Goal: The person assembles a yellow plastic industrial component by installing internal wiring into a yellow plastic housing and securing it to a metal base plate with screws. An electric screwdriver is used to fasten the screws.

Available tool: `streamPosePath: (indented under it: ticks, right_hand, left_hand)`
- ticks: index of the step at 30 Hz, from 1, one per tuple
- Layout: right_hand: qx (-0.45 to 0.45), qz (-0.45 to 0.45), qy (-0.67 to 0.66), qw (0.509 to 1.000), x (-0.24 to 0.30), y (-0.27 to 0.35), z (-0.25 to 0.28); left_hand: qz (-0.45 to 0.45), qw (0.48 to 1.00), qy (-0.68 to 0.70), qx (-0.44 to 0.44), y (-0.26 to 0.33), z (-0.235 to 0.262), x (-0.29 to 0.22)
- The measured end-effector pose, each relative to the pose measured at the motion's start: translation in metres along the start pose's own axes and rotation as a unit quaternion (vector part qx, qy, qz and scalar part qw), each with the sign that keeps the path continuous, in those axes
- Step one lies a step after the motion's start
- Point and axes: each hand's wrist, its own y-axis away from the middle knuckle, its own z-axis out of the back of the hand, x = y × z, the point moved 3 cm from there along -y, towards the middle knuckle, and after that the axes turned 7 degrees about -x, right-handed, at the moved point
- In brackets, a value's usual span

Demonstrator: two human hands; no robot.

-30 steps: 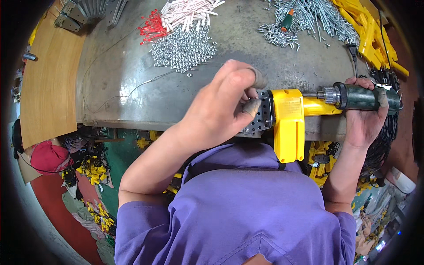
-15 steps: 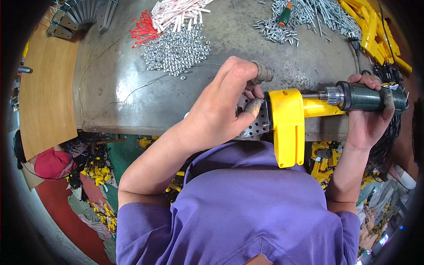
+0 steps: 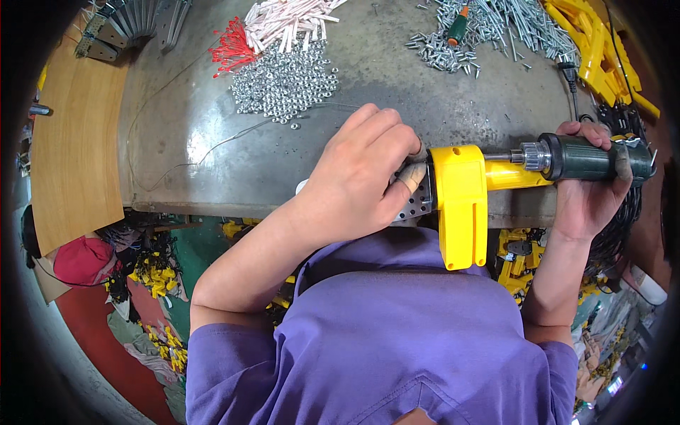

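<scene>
A yellow plastic housing point(image 3: 460, 205) with a yellow arm reaching right is held just above the near edge of the bench. At its left side shows a perforated metal plate point(image 3: 416, 202), partly covered by my fingers. My left hand point(image 3: 358, 177), with wrapped fingertips, is closed on the plate where it meets the housing; what lies under the fingertips is hidden. My right hand point(image 3: 582, 205) grips a dark green power screwdriver point(image 3: 584, 157), held level. Its long bit points left, and the tip meets the housing's right side near the top.
On the bench point(image 3: 184, 142) lie silver nuts point(image 3: 283, 85), red pieces point(image 3: 232, 48), white sleeves point(image 3: 290, 21) and screws point(image 3: 496, 25) with a small screwdriver point(image 3: 458, 30). Yellow parts point(image 3: 584, 46) and a plugged cord point(image 3: 569, 74) are at right. Thin wire crosses the left side.
My left fingers, raised and spread before, have come down and closed at the plate beside the housing. The power screwdriver and housing have hardly moved.
</scene>
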Motion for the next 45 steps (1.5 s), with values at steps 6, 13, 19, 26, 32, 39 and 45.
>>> streamPosePath:
  ticks: [6,13,19,26,32,39,45]
  right_hand:
    - [-0.023,0.006,0.04,0.999,0.002,-0.002,-0.006]
    - [-0.02,0.074,0.075,0.994,0.044,0.011,-0.007]
    - [-0.022,0.042,0.044,0.998,0.038,0.024,-0.003]
    - [-0.014,0.017,0.03,0.999,0.013,0.033,0.0]
    - [-0.016,-0.008,-0.001,1.0,0.007,0.034,0.008]
    - [-0.006,0.014,0.006,1.0,0.005,0.033,0.009]
    - [0.011,0.009,-0.003,1.0,0.003,0.034,0.01]
  left_hand:
    - [0.032,0.999,-0.018,0.016,0.004,0.002,-0.001]
    - [0.076,0.957,-0.268,-0.076,0.035,0.057,0.021]
    - [0.115,0.95,-0.284,-0.062,0.037,0.066,0.03]
    - [0.076,0.996,-0.021,-0.047,0.034,0.042,0.001]
    - [0.024,0.991,0.117,-0.054,0.034,-0.01,-0.015]
    - [0.024,0.994,0.107,-0.004,0.035,-0.01,-0.011]
    - [0.021,0.989,0.143,0.007,0.032,-0.011,-0.013]
